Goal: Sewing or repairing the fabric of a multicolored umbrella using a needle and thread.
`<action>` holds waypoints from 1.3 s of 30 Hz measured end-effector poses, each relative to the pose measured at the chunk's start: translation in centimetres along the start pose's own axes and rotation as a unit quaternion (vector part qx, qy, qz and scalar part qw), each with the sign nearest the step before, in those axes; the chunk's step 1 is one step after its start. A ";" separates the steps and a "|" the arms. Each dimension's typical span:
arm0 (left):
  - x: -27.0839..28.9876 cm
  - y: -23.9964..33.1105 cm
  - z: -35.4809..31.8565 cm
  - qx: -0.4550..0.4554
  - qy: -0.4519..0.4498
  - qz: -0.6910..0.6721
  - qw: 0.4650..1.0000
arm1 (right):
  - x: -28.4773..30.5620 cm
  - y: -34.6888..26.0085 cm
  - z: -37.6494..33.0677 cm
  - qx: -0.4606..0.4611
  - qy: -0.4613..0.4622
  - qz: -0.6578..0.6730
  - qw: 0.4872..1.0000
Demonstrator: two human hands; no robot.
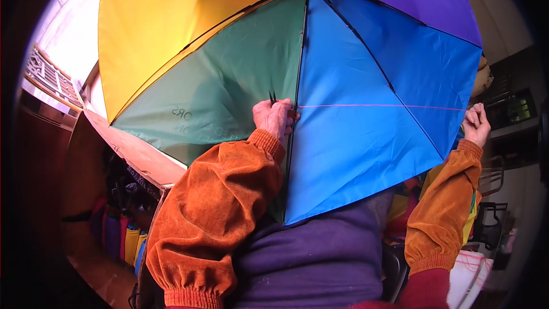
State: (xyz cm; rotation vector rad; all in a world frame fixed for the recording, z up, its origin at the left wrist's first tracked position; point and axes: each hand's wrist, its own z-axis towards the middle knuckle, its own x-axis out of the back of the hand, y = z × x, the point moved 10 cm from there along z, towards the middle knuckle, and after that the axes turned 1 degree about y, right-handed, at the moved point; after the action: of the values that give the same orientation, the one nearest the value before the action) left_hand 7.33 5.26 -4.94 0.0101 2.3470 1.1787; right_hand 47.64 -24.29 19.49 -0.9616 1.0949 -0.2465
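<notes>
The rainbow umbrella is open, held up in front. The left hand is clenched on a rib with small scissors. The right hand pulls a pink thread tight across the blue panel; the sewing seems unfinished.

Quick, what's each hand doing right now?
Left hand: closed on an umbrella rib, at the green and blue panels.
Right hand: closed, pulling the pink thread taut.
</notes>
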 end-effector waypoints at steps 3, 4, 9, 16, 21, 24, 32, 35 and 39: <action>0.9 0.5 -0.3 0.001 0.009 0.033 0.999 | -4.8 6.4 -1.6 0.063 0.077 -0.224 0.969; 1.0 0.5 -0.4 0.000 0.013 0.032 0.999 | -10.7 10.6 -4.1 0.116 -0.030 -0.407 0.906; 0.4 -0.2 -0.2 0.014 0.028 0.002 1.000 | -19.8 31.1 -11.0 0.157 -0.380 -0.650 0.639; 2.0 0.0 -0.5 0.015 0.094 0.011 0.995 | -21.0 37.4 -15.5 0.099 -0.439 -0.729 0.517; 1.9 0.0 -0.4 0.022 0.097 0.018 0.995 | -21.0 36.9 -15.4 0.109 -0.461 -0.683 0.556; 1.5 0.1 -0.6 0.034 0.084 0.004 0.996 | -21.3 36.8 -14.8 0.126 -0.462 -0.651 0.590; 0.3 0.8 -0.1 -0.012 0.026 0.047 0.998 | -21.9 36.4 -14.3 0.075 -0.433 -0.561 0.702; 1.0 1.0 -0.5 -0.017 0.077 0.047 0.996 | -19.2 36.6 -12.7 -0.136 -0.254 -0.548 0.785; 1.0 0.7 -0.9 -0.025 0.081 0.002 0.996 | -18.9 37.8 -12.6 -0.113 -0.285 -0.564 0.767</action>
State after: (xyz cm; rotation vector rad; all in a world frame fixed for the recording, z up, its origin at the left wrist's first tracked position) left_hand 5.94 5.26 -4.44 -0.1024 2.4556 1.2828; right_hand 17.84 2.70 1.31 -1.7011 -0.1447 -0.7479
